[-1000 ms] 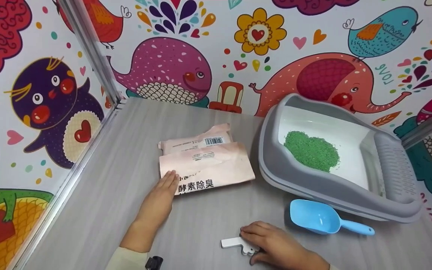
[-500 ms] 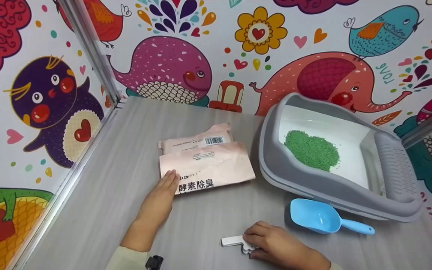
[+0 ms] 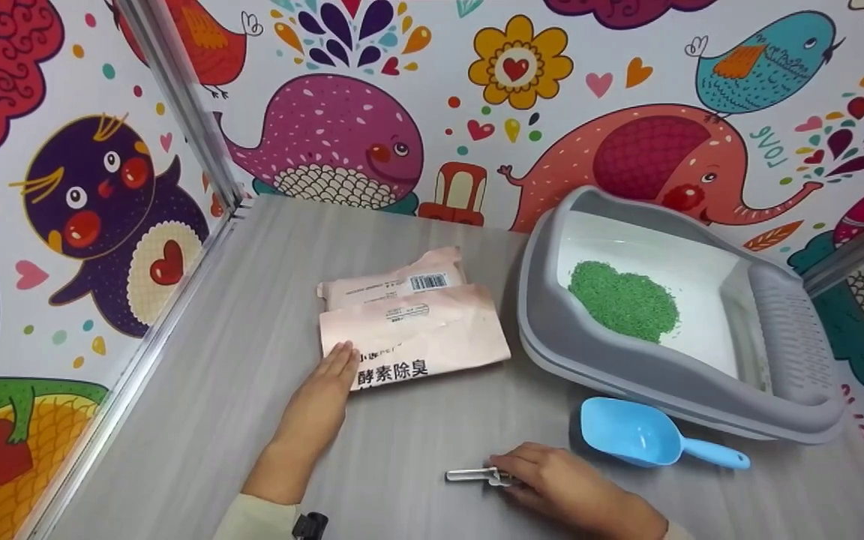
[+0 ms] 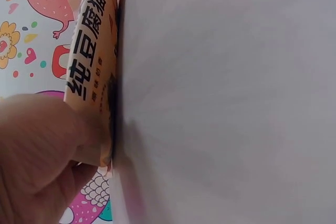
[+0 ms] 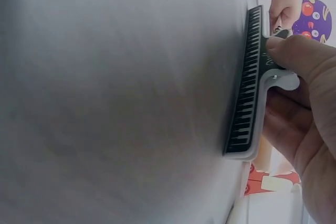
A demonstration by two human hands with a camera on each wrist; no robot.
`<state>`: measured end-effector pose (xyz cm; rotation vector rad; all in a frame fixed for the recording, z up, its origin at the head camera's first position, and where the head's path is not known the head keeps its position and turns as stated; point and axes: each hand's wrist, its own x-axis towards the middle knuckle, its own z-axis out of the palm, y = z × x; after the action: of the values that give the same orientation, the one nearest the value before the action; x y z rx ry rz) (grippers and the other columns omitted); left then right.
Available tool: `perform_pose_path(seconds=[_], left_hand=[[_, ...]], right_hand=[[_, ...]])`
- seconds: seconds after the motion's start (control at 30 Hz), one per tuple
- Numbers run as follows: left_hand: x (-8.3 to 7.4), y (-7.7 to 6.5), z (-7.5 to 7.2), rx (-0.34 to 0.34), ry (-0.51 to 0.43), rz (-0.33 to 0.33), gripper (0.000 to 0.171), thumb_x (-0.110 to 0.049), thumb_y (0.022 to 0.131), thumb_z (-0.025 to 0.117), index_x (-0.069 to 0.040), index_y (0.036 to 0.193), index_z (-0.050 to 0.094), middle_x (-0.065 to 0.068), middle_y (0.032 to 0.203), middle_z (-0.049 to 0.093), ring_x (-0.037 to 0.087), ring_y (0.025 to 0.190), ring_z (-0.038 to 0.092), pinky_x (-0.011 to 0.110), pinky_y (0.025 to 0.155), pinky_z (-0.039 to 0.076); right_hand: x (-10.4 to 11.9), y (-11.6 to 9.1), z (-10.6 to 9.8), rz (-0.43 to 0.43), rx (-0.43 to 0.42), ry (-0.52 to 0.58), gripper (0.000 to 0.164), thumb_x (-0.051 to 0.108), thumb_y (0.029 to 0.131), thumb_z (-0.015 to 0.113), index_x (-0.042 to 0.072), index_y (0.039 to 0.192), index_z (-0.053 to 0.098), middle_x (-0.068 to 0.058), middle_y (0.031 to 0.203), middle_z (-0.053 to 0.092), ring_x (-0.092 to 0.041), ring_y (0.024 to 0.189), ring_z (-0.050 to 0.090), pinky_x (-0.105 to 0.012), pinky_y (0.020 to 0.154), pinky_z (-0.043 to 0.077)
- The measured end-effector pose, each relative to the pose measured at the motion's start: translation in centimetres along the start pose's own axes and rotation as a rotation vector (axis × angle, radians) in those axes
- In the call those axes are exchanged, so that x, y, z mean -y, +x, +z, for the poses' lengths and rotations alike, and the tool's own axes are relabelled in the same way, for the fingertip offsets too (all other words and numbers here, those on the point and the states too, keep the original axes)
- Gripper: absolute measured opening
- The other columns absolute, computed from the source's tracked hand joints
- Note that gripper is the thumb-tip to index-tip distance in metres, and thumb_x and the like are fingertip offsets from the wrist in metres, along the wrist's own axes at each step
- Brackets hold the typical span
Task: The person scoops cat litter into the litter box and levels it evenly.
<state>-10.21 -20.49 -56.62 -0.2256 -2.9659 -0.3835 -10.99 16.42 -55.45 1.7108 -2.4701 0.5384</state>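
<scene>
A folded pink bag of cat litter [image 3: 432,330] lies on the table, dark lettering on its front. My left hand [image 3: 317,405] holds its left corner, fingers laid on top; in the left wrist view the thumb side [image 4: 52,135] overlaps the bag's printed front [image 4: 92,45]. In front of the bag, my right hand [image 3: 556,484] pinches a white bag clip [image 3: 469,475] by its handles, close over the table. Seen from the right wrist, the clip's long black toothed edge [image 5: 245,93] faces the tabletop, the thumb [image 5: 294,51] on one handle.
A grey litter box [image 3: 552,315] with a white inside stands at the right, green litter pellets [image 3: 623,300] heaped in it. Before it lies a blue scoop [image 3: 627,431], close to my right hand. Patterned walls [image 3: 342,135] bound the table [image 3: 252,300] at the back and left.
The clip has turned in my right hand from its flat face up to edge-on. My left hand and the bag have stayed in place.
</scene>
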Motion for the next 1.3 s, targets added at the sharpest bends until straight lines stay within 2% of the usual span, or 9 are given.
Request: perform_pose_path(seconds=[0.2,0.33,0.57,0.8,0.93,1.17,1.3], left_hand=[[0.1,0.1,0.0,-0.031,-0.006,0.020,0.061,0.021,0.074,0.055,0.007,0.133,0.050,0.021,0.142,0.047,0.033,0.135,0.042,0.040,0.113,0.033],[0.0,-0.1,-0.1,-0.026,-0.024,0.012,0.058,0.019,0.077,0.052,0.006,0.134,0.050,0.020,0.142,0.047,0.033,0.135,0.041,0.040,0.113,0.032],[-0.6,-0.3,-0.3,-0.011,-0.067,-0.023,0.053,0.014,0.082,0.052,0.005,0.135,0.050,0.019,0.143,0.047,0.032,0.136,0.040,0.040,0.114,0.031],[-0.7,-0.3,-0.2,-0.020,-0.064,0.003,0.055,0.016,0.079,0.050,0.006,0.133,0.051,0.021,0.141,0.048,0.033,0.135,0.042,0.041,0.113,0.033],[-0.6,-0.4,-0.1,-0.018,-0.062,0.006,0.057,0.017,0.078,0.050,0.006,0.134,0.050,0.020,0.141,0.048,0.033,0.135,0.042,0.041,0.113,0.033],[-0.6,-0.4,-0.1,-0.033,-0.071,0.006,0.056,0.016,0.078,0.052,0.006,0.133,0.052,0.021,0.140,0.049,0.033,0.134,0.044,0.041,0.112,0.034],[-0.6,-0.3,-0.1,-0.032,-0.066,0.007,0.055,0.016,0.078,0.050,0.006,0.132,0.052,0.021,0.140,0.049,0.033,0.134,0.044,0.041,0.112,0.035]], right_hand=[[0.1,0.7,-0.4,0.071,0.038,-0.002,0.033,0.022,0.084,0.073,0.015,0.115,0.065,0.010,0.098,0.066,-0.003,0.089,0.063,-0.022,0.074,0.054],[0.2,1.7,-0.2,0.067,-0.030,-0.012,0.030,0.023,0.083,0.074,0.017,0.111,0.067,0.010,0.099,0.064,-0.004,0.089,0.063,-0.022,0.076,0.053],[0.1,4.7,-0.3,0.057,-0.137,-0.001,0.027,0.021,0.084,0.074,0.017,0.110,0.070,0.009,0.102,0.060,-0.005,0.097,0.059,-0.018,0.081,0.052],[-0.3,7.6,-0.1,0.032,-0.230,-0.095,0.027,0.017,0.082,0.074,0.013,0.109,0.070,0.007,0.097,0.059,-0.007,0.090,0.056,-0.018,0.072,0.051],[-0.6,9.0,-0.3,0.055,-0.264,-0.147,0.023,0.018,0.083,0.072,0.014,0.105,0.070,0.007,0.092,0.057,-0.008,0.085,0.053,-0.016,0.065,0.050],[-1.6,10.9,0.1,0.033,-0.273,-0.284,0.017,0.011,0.084,0.068,0.012,0.101,0.070,0.004,0.087,0.055,-0.014,0.082,0.051,-0.021,0.063,0.047],[-2.0,11.7,0.8,0.026,-0.259,-0.326,0.017,0.007,0.083,0.067,0.011,0.100,0.070,0.003,0.085,0.054,-0.015,0.080,0.050,-0.022,0.062,0.046]])
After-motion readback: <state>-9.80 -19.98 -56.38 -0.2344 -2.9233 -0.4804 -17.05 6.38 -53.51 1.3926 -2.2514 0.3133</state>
